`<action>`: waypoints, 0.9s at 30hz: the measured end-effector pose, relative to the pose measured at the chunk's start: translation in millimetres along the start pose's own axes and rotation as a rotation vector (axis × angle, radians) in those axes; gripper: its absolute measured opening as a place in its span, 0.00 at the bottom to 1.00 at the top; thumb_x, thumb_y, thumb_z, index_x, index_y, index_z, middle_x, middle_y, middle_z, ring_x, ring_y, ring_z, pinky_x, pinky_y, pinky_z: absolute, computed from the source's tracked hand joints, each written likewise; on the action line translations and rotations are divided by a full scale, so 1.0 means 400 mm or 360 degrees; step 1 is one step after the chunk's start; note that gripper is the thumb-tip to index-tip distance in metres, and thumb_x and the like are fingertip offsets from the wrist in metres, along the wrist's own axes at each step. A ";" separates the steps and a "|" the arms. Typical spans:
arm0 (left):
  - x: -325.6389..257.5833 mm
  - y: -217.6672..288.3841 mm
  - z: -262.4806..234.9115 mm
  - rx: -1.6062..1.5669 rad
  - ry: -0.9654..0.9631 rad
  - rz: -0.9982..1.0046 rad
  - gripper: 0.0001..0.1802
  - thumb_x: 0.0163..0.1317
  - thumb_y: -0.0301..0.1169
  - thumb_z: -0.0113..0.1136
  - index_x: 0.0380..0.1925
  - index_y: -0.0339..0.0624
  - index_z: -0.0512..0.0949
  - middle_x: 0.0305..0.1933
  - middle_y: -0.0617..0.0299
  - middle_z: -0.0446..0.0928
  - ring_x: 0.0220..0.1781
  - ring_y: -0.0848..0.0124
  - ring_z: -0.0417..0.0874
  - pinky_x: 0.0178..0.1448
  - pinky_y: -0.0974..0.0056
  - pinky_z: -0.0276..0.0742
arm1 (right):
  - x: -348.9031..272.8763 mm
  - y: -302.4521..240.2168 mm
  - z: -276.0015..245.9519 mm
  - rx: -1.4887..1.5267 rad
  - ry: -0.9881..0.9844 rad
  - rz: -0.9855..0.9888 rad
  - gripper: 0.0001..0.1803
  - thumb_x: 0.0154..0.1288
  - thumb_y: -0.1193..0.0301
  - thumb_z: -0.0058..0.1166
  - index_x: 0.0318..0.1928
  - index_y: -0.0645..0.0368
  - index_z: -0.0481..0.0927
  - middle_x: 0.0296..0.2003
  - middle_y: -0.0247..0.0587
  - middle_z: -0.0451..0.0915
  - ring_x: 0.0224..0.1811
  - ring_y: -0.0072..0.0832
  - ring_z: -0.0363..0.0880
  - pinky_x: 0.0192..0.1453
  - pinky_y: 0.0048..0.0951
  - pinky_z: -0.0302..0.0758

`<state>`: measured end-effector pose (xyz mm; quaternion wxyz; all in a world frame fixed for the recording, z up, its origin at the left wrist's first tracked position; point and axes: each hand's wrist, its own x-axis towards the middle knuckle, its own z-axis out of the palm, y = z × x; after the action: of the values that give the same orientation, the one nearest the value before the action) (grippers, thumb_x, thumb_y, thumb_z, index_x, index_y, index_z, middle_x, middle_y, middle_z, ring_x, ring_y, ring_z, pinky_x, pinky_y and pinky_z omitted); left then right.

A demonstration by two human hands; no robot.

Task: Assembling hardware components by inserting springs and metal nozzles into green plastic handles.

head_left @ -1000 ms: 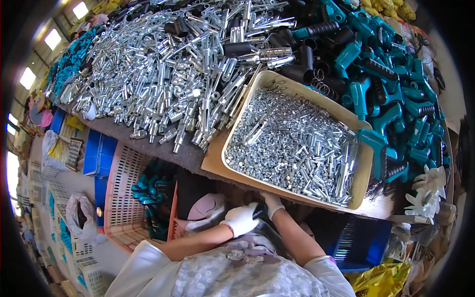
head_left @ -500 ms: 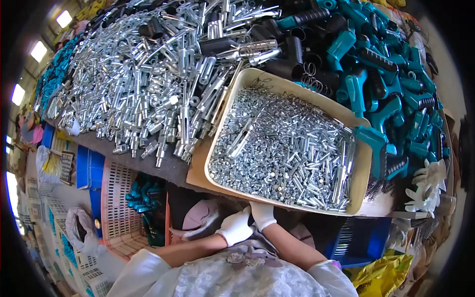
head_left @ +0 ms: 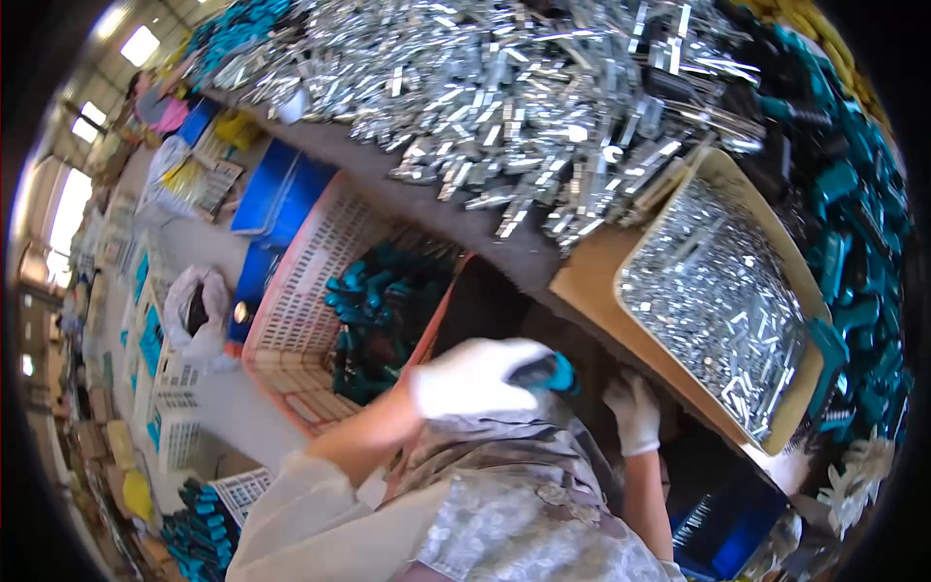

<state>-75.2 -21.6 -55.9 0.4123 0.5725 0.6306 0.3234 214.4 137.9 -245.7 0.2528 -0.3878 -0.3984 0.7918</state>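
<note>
My left hand, in a white glove, is closed around a teal and black handle piece just below the table edge. My right hand, also in a white glove, hangs beside it with fingers curled; I cannot tell whether it holds anything. Left of my hands an orange and white lattice crate holds several teal handles. Above right, a tan tray full of small silver metal parts rests on the table edge.
A large heap of silver metal pieces covers the table, with teal and black handles piled at the right. Blue crates, white crates and bags stand on the floor at left. A blue bin sits below right.
The view has swung left and down. My left hand now grips a teal handle and has moved toward the lattice crate; my right hand stays under the tray.
</note>
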 end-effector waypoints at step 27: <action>-0.409 -0.741 0.078 -0.0682 0.0563 -0.1183 0.15 0.70 0.31 0.54 0.49 0.34 0.82 0.40 0.56 0.85 0.37 0.67 0.85 0.45 0.61 0.82 | -0.065 0.036 0.057 -0.0650 0.0043 0.0385 0.15 0.69 0.70 0.54 0.48 0.67 0.84 0.40 0.41 0.86 0.44 0.27 0.82 0.51 0.25 0.77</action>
<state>-181.7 -225.7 -306.5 0.4952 0.1455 0.7728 0.3693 209.4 101.3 -238.3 0.0777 -0.4864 -0.4975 0.7141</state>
